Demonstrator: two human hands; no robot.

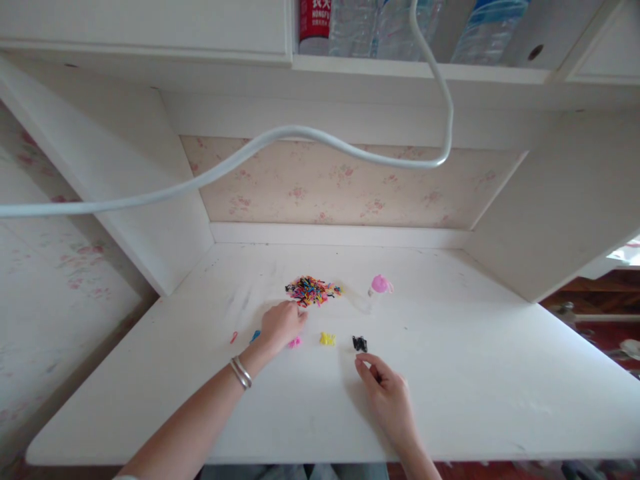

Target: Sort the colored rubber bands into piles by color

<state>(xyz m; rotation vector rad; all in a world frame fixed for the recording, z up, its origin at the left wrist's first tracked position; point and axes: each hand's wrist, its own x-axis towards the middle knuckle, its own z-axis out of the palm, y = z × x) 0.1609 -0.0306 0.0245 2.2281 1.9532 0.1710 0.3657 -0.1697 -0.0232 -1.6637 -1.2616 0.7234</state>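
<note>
A heap of small, narrow, multicoloured plastic pieces (pixel 310 291) lies on the white desk. My left hand (pixel 283 325), with two silver bangles at the wrist, reaches to the heap's near left edge. Its fingers are closed, and whatever is in them is hidden. In front of the heap runs a row of sorted pieces: one red loop-shaped piece (pixel 233 337), blue pieces (pixel 255 335) partly behind my left wrist, pink pieces (pixel 295 342), yellow pieces (pixel 327 339) and black pieces (pixel 359 343). Just below the black ones, my right hand (pixel 390 393) is closed in a pinch; its contents cannot be made out.
A pink-topped clear container (pixel 381 285) lies right of the heap on the desk (pixel 475 373). A white cable (pixel 300 132) crosses the upper view. Overhead, a shelf (pixel 420 69) holds plastic bottles (pixel 353 30). Side panels flank the desk.
</note>
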